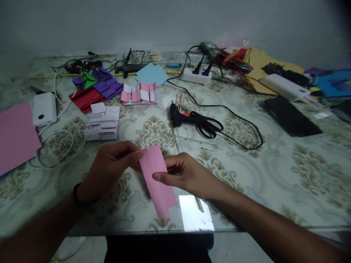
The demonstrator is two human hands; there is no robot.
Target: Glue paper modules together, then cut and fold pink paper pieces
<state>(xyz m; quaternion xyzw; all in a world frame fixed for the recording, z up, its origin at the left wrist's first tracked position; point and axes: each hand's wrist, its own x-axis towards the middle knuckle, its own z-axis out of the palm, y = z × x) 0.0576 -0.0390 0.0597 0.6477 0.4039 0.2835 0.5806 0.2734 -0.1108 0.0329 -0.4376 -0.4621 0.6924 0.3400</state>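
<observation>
A strip of pink paper [155,182], creased lengthwise, slants above the near part of the table between my hands. My left hand [113,164] pinches its upper left edge, thumb on top. Lower down, my right hand [189,173] grips the right edge with its thumb across the face and its fingers behind, partly hidden. Beyond my hands, folded white paper pieces [102,122] lie in a group, and pink-and-white folded pieces [140,93] sit farther back. A black glue gun [175,115] rests behind my right hand, next to black-handled scissors [210,126].
Pink sheets [18,137] and a white power bank [44,109] lie at the left. Purple [108,86] and red [86,98] folded papers stand behind. A power strip [196,76] feeds a black cable looping rightward. A black phone-like slab [292,116] and yellow paper [256,82] lie right.
</observation>
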